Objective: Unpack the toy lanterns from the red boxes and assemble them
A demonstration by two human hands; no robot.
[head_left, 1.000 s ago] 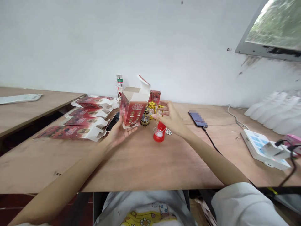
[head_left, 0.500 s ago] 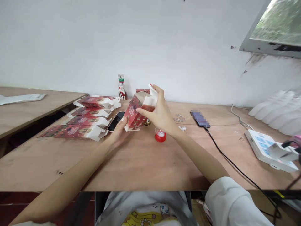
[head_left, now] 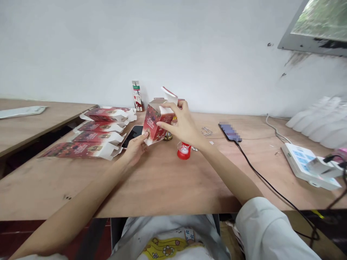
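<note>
An open red printed carton (head_left: pixel 154 122) stands tilted on the wooden table (head_left: pixel 168 180), its top flap raised. My left hand (head_left: pixel 135 148) grips its lower left corner. My right hand (head_left: pixel 181 124) holds its upper right side, fingers curled on the rim. A small red lantern (head_left: pixel 183 150) sits just below my right wrist. A gold lantern (head_left: pixel 168 136) shows partly behind the carton.
Several flat red cartons (head_left: pixel 94 139) lie in a row at the left, with a black phone (head_left: pixel 132 135) beside them. A second phone (head_left: pixel 230 131) with a black cable lies right of centre. A white power strip (head_left: pixel 309 166) is at far right. A small bottle (head_left: pixel 137 96) stands by the wall.
My right hand left the lanterns and took hold of the carton's upper side. The carton tilted over, then came back more upright. My left hand stayed at its base.
</note>
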